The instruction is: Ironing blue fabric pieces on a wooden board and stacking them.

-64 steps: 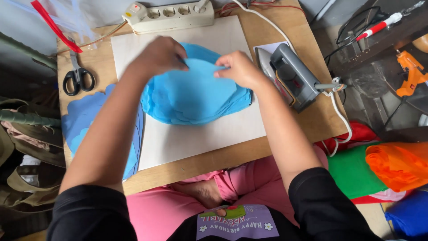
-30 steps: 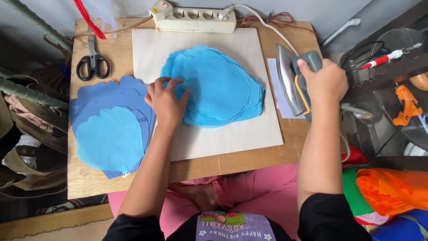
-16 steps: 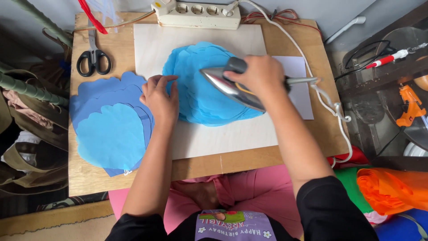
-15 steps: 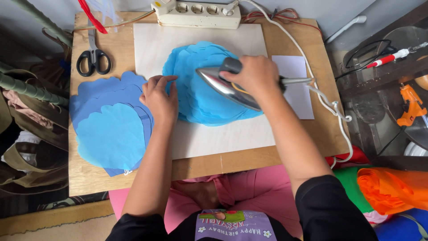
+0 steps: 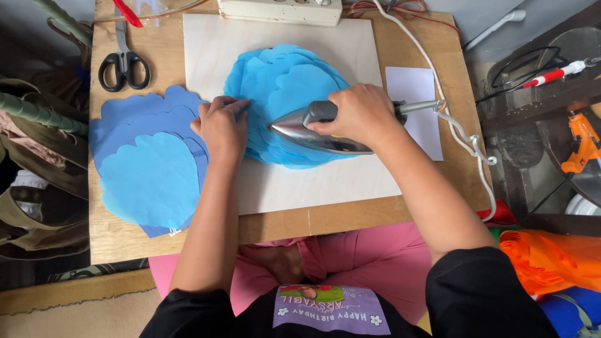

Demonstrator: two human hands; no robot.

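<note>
Two hands work over a pale board (image 5: 313, 188) on a low wooden table (image 5: 451, 69). The right hand (image 5: 358, 114) is closed tight around the grey handle of a metal iron (image 5: 319, 133), whose pointed tip aims toward the left hand and whose sole lies flat on a stack of bright blue petal-shaped fabric pieces (image 5: 282, 81). The left hand (image 5: 220, 127) lies open, palm down, fingers loosely spread, pressing the near edge of that blue stack just ahead of the iron's tip; it grips nothing. Beyond the left hand's outer side sits a second pile of blue cut pieces (image 5: 147, 175), partly touching the wrist. Farther out from that hand, near the table's far corner, lie black-handled scissors (image 5: 123, 59). Past the right hand's knuckles the iron's white cord (image 5: 466, 134) trails off, crossing beside a small white paper sheet (image 5: 419, 94). A white power strip (image 5: 282, 9) lies beyond both hands.
</note>
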